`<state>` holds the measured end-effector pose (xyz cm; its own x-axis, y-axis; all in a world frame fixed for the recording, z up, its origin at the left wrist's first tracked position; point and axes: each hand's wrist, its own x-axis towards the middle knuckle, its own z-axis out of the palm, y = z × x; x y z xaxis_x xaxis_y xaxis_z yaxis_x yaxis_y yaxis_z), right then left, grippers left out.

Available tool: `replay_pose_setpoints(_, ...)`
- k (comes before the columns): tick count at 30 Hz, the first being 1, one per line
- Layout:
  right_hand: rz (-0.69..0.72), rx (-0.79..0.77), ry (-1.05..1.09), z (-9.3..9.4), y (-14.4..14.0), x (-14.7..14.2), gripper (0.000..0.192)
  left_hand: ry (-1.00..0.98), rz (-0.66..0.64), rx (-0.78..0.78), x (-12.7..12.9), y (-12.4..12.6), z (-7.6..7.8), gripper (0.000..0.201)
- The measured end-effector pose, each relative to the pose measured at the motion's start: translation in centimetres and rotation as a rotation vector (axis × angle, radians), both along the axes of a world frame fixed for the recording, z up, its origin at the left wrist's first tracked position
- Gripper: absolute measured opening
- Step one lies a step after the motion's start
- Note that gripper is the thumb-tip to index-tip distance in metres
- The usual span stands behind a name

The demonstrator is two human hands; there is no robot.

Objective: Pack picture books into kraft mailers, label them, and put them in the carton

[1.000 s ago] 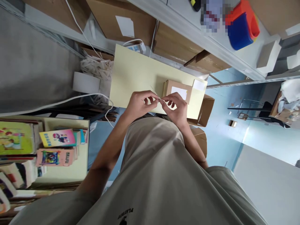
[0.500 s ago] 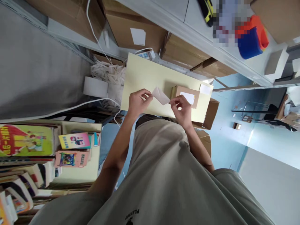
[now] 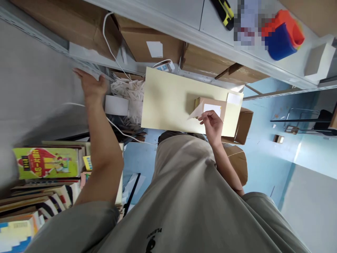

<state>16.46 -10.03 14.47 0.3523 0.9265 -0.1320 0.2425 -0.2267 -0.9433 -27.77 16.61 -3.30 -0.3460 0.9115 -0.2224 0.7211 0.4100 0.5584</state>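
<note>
My right hand pinches a small white slip of paper over the pale yellow table, just beside a small cardboard box with a white label. My left hand is stretched out to the far left, fingers spread, at the edge of a grey metal shelf, above a bin of white paper shreds. It holds nothing that I can see.
Large cardboard boxes fill the shelf behind the table. A white cable hangs down. Stacked colourful books lie at lower left. A cardboard box stands under the table's right end. An orange and blue object rests on the upper shelf.
My left hand let go of the white slip and swung out left to the shelf edge. My right hand kept the slip and stayed near the small box.
</note>
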Motion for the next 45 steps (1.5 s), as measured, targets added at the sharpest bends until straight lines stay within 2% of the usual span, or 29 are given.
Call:
replay_pose_setpoints(2,-0.025,0.002,-0.002,-0.4,-0.3,0.4,0.048,0.003,0.052,-0.061,2.0,0.8,1.5,0.104)
replay_pose_setpoints(4,-0.06,-0.002,-0.007,-0.8,-0.6,0.9,0.047,-0.096,0.008,0.042,6.2,-0.3,3.0,0.098)
replay_pose_setpoints(5,-0.077,-0.003,-0.01,-1.1,-0.7,1.2,0.047,-0.199,-0.012,0.083,8.9,-1.6,3.6,0.087)
replay_pose_setpoints(7,-0.101,0.003,-0.021,-1.5,-0.8,1.9,0.047,-0.483,-0.163,0.178,14.9,-5.6,4.9,0.055)
replay_pose_setpoints(8,-0.106,0.012,-0.034,-1.7,-0.8,2.3,0.045,-0.661,-0.242,0.197,17.9,-8.1,5.6,0.047)
replay_pose_setpoints(10,-0.106,0.039,-0.071,-1.8,-1.0,3.1,0.041,-0.929,-0.395,0.172,23.5,-13.0,7.1,0.049)
replay_pose_setpoints(11,-0.099,0.054,-0.094,-1.7,-1.1,3.4,0.039,-1.012,-0.429,0.139,25.8,-15.2,7.9,0.054)
replay_pose_setpoints(13,-0.073,0.09,-0.154,-1.5,-1.3,4.1,0.032,-1.117,-0.43,0.053,29.4,-18.5,9.6,0.057)
replay_pose_setpoints(15,-0.033,0.132,-0.225,-1.3,-1.6,4.7,0.025,-1.179,-0.403,-0.01,31.9,-20.1,11.0,0.055)
replay_pose_setpoints(17,0.02,0.165,-0.292,-1.3,-2.0,5.3,0.018,-1.219,-0.381,-0.045,33.5,-20.6,11.8,0.054)
replay_pose_setpoints(20,0.103,0.181,-0.36,-2.0,-2.6,6.4,0.013,-1.231,-0.364,-0.07,35.1,-20.6,12.0,0.054)
replay_pose_setpoints(26,0.215,0.08,-0.384,-4.2,-3.8,8.9,0.015,-1.156,-0.278,-0.067,38.0,-22.3,10.6,0.057)
replay_pose_setpoints(31,0.317,-0.003,-0.226,-4.7,-4.6,11.9,0.023,-1.12,-0.128,-0.046,40.1,-23.8,9.3,0.058)
replay_pose_setpoints(33,0.291,-0.02,-0.138,-4.7,-4.8,13.8,0.028,-1.095,-0.112,-0.045,40.5,-24.1,9.2,0.057)
replay_pose_setpoints(35,0.196,-0.03,-0.081,-5.0,-4.7,16.2,0.031,-1.068,-0.114,-0.045,40.8,-24.3,9.4,0.056)
replay_pose_setpoints(39,0.017,-0.07,-0.049,-6.8,-3.6,20.9,0.032,-1.02,-0.118,-0.063,41.2,-24.9,9.9,0.05)
replay_pose_setpoints(42,0.027,-0.114,0.022,-8.7,-2.7,23.1,0.03,-1.007,-0.121,-0.088,41.6,-25.2,10.2,0.047)
replay_pose_setpoints(45,0.066,-0.142,0.144,-10.2,-2.3,24.0,0.03,-1.004,-0.139,-0.108,42.1,-25.5,10.2,0.045)
